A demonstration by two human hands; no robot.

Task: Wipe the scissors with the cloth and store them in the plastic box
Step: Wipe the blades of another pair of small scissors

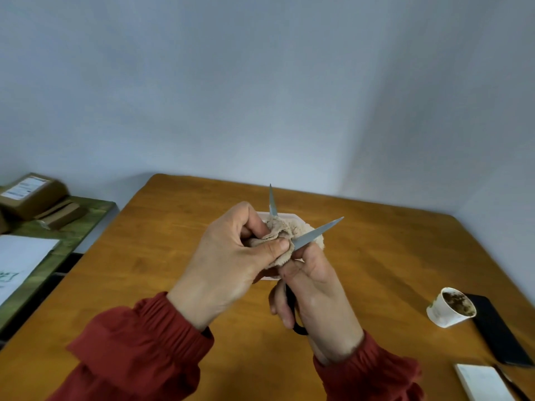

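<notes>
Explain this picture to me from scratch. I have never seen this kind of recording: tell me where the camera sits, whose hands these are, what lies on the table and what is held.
There is no machine here: a person in red sleeves works with bare hands. The single picture comes from a wide-angle camera worn on the head, looking forward and down. The right hand holds the scissors by their black handles, with the blades spread apart. The left hand pinches a beige cloth against the blades near where they meet. Behind the hands, a pale plastic box stands on the wooden table. At the right are a paper cup with brown residue, a black phone and a notepad. A side bench at the left holds cardboard parcels.
</notes>
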